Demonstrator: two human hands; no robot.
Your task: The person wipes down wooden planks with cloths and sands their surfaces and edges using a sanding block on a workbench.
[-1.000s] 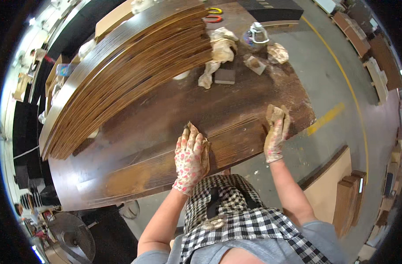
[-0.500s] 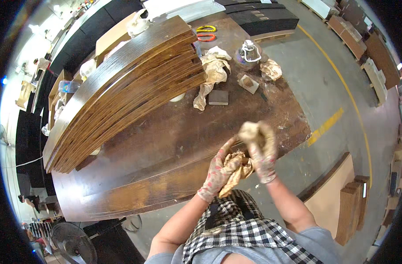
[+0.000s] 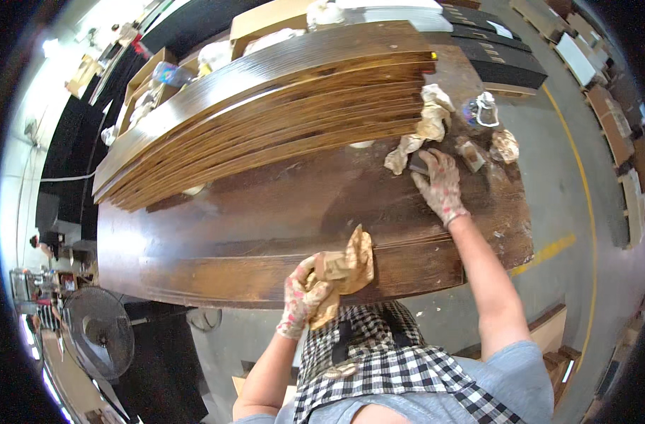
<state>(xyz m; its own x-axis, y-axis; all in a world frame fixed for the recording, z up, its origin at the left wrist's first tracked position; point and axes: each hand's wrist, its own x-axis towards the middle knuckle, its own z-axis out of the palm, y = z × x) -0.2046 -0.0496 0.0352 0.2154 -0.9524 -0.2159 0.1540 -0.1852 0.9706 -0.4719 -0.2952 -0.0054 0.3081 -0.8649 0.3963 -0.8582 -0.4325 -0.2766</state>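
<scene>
My left hand (image 3: 300, 295), in a stained work glove with red spots, is closed around a crumpled tan-stained cloth (image 3: 358, 263) above the near table edge. The cloth's loose end sticks up to the right. My right hand (image 3: 442, 185), gloved too, reaches forward and has its fingers closed over a small grey block (image 3: 417, 164) on the table. Part of the block is hidden under the fingers. Below my hands a long brown wood-grain board (image 3: 216, 275) lies along the near edge of the table.
A tall stack of curved brown boards (image 3: 280, 99) fills the far left of the table (image 3: 266, 191). Beyond my right hand are crumpled cloths (image 3: 435, 116), a second small block (image 3: 471, 155) and a clear container (image 3: 481, 111). A fan (image 3: 100, 332) stands at the lower left.
My right hand has left the cloth and moved forward onto the grey block. My left hand, still gripping the cloth, has moved left. The whole view has shifted.
</scene>
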